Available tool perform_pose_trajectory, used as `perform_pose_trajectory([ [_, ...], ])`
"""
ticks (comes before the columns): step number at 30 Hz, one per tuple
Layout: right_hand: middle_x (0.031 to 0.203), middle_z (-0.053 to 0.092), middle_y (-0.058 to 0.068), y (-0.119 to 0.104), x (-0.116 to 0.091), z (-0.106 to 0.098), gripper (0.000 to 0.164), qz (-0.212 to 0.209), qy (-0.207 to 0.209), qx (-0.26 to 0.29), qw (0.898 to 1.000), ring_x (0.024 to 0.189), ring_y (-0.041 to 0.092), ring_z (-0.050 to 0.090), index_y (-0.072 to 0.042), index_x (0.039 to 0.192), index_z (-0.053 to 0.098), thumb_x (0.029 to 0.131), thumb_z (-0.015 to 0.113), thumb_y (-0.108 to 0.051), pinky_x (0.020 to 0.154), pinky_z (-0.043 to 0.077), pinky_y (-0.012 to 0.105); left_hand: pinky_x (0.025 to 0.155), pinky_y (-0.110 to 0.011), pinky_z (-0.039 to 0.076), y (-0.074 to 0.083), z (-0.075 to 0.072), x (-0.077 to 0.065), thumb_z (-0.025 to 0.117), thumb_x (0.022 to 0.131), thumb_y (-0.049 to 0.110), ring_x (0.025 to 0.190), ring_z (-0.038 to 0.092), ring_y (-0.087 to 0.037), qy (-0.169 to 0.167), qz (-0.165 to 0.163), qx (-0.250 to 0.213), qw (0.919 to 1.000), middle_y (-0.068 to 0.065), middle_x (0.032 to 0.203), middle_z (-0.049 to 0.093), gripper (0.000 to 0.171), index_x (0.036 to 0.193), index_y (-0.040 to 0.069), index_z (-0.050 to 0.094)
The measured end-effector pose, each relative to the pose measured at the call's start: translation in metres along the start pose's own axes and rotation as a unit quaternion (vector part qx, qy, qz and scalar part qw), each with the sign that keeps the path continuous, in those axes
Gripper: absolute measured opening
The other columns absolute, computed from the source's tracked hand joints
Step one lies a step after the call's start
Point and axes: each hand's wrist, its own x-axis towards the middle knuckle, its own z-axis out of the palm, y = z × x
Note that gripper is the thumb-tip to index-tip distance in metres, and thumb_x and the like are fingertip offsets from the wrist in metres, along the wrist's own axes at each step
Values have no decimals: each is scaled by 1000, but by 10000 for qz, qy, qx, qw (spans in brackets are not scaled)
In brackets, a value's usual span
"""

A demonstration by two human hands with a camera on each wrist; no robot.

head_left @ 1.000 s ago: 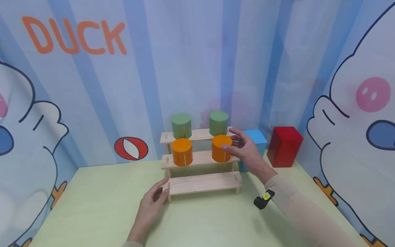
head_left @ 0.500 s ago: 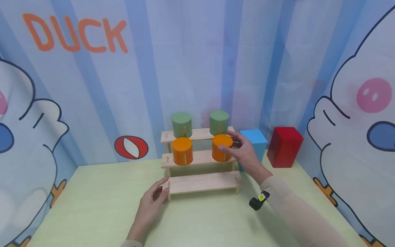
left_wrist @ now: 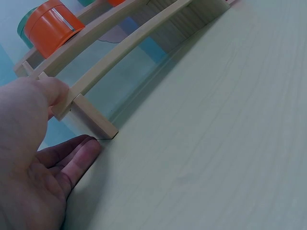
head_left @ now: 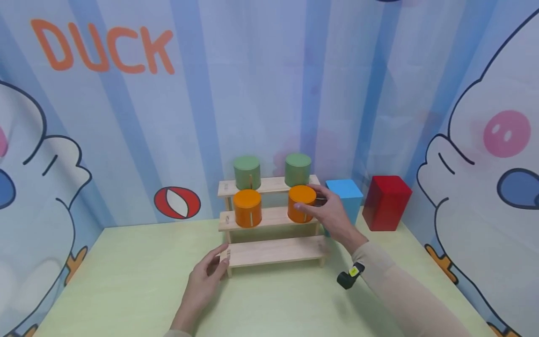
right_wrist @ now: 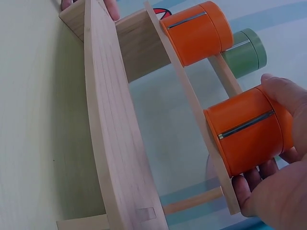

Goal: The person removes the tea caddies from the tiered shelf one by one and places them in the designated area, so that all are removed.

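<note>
A three-step wooden display rack (head_left: 273,252) stands on the table. On its middle step sit two orange lidded canisters, the left canister (head_left: 247,208) and the right canister (head_left: 299,216). My right hand (head_left: 332,213) grips the right one, with the thumb at the lid's edge in the right wrist view and fingers round its far side. Two green canisters, the left green canister (head_left: 247,172) and right green canister (head_left: 297,169), stand on the top step. My left hand (head_left: 203,276) holds the left end of the lowest step; its lower fingers (left_wrist: 81,160) lie beside the leg.
Right of the rack stands a light blue box (head_left: 345,199), partly behind my right hand. Farther right is a red box (head_left: 386,203). A striped cartoon backdrop (head_left: 252,93) closes off the back and sides of the pale table (head_left: 139,267).
My right thumb has slid slightly left across the right orange canister, and the right wrist has shifted a little left. Canisters, rack and left hand stay as they were.
</note>
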Motion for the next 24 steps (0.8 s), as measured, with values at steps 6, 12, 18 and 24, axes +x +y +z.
perform_pose_trajectory([
  [6,155,59,19,1,1,-1,76,-21,28,27,10000,138,39,63,-10,164,51,100,88,-28,119,54,50,110,-49,60,0,0,1,68,113,36,134,65,-28,-22,-5,-35,10000,-8,149,68,47,160,40,61],
  [12,155,59,19,1,1,0,76,-44,10,60,10000,137,39,63,-10,164,52,100,88,-27,118,54,51,113,-50,58,-1,0,0,68,113,36,138,63,-30,-42,9,-31,10000,-8,153,66,47,160,40,60],
  [18,154,60,17,0,0,-1,76,23,-3,11,10000,137,38,62,-12,163,52,99,89,-29,119,54,53,105,-43,62,1,-1,-1,68,114,36,131,65,-28,-82,38,-14,10000,-9,150,67,48,160,39,60],
  [24,155,59,17,-6,-2,-1,77,108,-24,-46,9999,138,39,61,-12,163,52,99,89,-30,119,53,54,108,-44,61,2,-2,-2,67,114,36,135,64,-30,-111,42,-17,9999,-9,155,64,47,161,38,60],
])
